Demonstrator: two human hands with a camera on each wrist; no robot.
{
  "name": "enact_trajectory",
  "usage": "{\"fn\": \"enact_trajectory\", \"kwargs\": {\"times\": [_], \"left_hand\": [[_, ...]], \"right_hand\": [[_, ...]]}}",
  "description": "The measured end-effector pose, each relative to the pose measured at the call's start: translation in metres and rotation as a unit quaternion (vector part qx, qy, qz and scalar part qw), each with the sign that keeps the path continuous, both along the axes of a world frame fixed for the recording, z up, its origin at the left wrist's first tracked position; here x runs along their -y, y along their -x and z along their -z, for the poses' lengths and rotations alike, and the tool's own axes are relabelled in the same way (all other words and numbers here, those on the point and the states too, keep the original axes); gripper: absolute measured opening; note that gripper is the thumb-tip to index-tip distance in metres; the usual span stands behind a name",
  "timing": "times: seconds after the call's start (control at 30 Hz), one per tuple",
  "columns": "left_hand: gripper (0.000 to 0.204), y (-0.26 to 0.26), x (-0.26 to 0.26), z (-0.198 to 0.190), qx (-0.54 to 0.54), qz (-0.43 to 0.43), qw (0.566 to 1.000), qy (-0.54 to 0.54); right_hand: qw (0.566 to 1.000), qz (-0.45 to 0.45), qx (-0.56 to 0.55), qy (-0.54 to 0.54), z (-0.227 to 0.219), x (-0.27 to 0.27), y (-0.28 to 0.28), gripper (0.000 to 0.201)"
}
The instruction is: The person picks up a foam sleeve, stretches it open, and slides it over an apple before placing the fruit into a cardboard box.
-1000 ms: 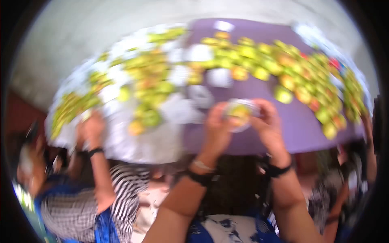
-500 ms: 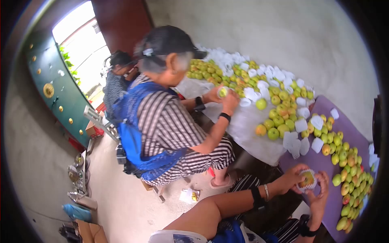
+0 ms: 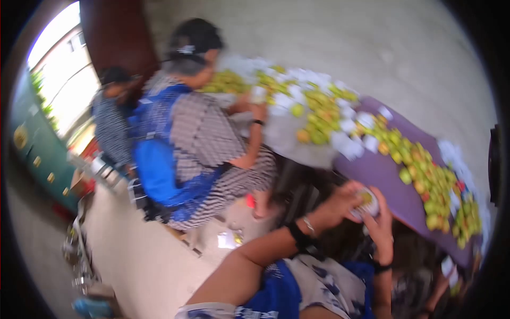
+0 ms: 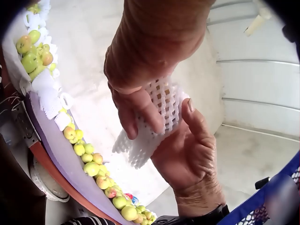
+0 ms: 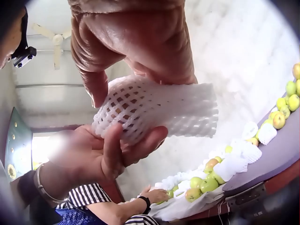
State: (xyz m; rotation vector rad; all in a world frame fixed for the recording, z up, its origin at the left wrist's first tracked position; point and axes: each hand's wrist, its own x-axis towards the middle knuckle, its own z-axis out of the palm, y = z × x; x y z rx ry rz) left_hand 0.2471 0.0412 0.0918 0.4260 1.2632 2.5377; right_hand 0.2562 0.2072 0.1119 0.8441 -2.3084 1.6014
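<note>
An apple in a white foam net (image 3: 365, 205) is held between both hands, in front of the table's near edge. My left hand (image 3: 340, 203), with a bracelet at the wrist, grips it from one side. Opposite it, my right hand (image 3: 380, 226) curls its fingers and thumb around the net. In the right wrist view the mesh of the foam net (image 5: 133, 110) stretches round the fruit, and its loose end sticks out to the right. Dark reddish skin shows through the holes. The left wrist view has the net's frayed end (image 4: 136, 150) hanging below the left fingers.
A purple cloth (image 3: 366, 170) covers the table's near part, with a long row of green-yellow apples (image 3: 425, 181) on it. More apples (image 3: 321, 117) and loose white foam nets (image 3: 348, 144) lie on a white cover. A seated person (image 3: 199, 133) works at the left, another person (image 3: 112, 117) beyond.
The head view has swung left, bringing the seated people and doorway into sight. Both hands still hold the netted apple, which now appears off the table's front edge rather than over the purple cloth.
</note>
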Motion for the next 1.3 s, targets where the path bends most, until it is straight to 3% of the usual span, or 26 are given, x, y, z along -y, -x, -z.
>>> {"fn": "enact_trajectory", "kwargs": {"times": [0.07, 0.1, 0.13, 0.2, 0.27, 0.4, 0.5, 0.63, 0.77, 0.87, 0.97, 1.07, 1.17, 1.3], "left_hand": [[0.030, -0.008, 0.001, -0.004, -0.005, 0.006, 1.000, -0.008], [0.037, -0.007, 0.001, -0.004, -0.047, -0.012, 0.998, 0.031], [0.047, -0.012, 0.000, -0.009, 0.001, -0.010, 0.999, 0.049], [0.058, -0.011, -0.003, -0.006, -0.019, -0.024, 0.991, 0.128], [0.047, -0.008, -0.004, -0.001, -0.009, -0.021, 0.994, 0.104], [0.036, 0.006, -0.001, 0.002, 0.049, 0.029, 0.998, -0.006], [0.038, 0.017, 0.003, 0.007, 0.083, 0.046, 0.995, -0.031], [0.037, 0.035, -0.004, 0.019, 0.076, 0.042, 0.995, -0.039], [0.038, 0.042, -0.002, 0.028, 0.085, 0.058, 0.994, -0.031], [0.039, 0.043, 0.001, 0.033, 0.091, 0.052, 0.994, -0.015], [0.040, 0.043, 0.003, 0.034, 0.104, 0.038, 0.994, -0.006], [0.040, 0.043, 0.004, 0.036, 0.120, 0.041, 0.992, -0.003], [0.040, 0.045, 0.007, 0.044, 0.126, 0.054, 0.991, 0.006], [0.040, 0.046, 0.008, 0.048, 0.137, 0.070, 0.988, 0.016]], "right_hand": [[0.997, 0.033, -0.052, -0.054, -0.005, 0.005, -0.008, 0.061], [0.989, 0.051, -0.100, -0.099, -0.008, 0.008, -0.010, 0.062], [0.982, 0.077, -0.123, -0.122, -0.006, 0.012, -0.012, 0.062], [0.969, 0.109, -0.171, -0.144, 0.001, 0.014, -0.015, 0.063], [0.971, 0.115, -0.150, -0.148, -0.002, 0.018, -0.019, 0.061], [0.986, 0.145, -0.076, 0.043, -0.011, -0.002, -0.017, 0.053], [0.947, 0.229, 0.126, 0.187, -0.003, -0.018, -0.009, 0.031], [0.931, 0.196, 0.172, 0.255, 0.029, -0.024, 0.012, 0.032], [0.901, 0.305, 0.204, 0.231, 0.052, -0.021, 0.027, 0.036], [0.917, 0.252, 0.242, 0.192, 0.056, -0.023, 0.030, 0.023], [0.941, 0.235, 0.095, 0.225, 0.062, -0.012, 0.036, 0.009], [0.948, 0.248, 0.043, 0.194, 0.054, -0.007, 0.036, 0.005], [0.933, 0.222, 0.138, 0.246, 0.050, -0.005, 0.033, 0.006], [0.937, 0.164, 0.158, 0.263, 0.045, -0.007, 0.028, 0.008]]}}
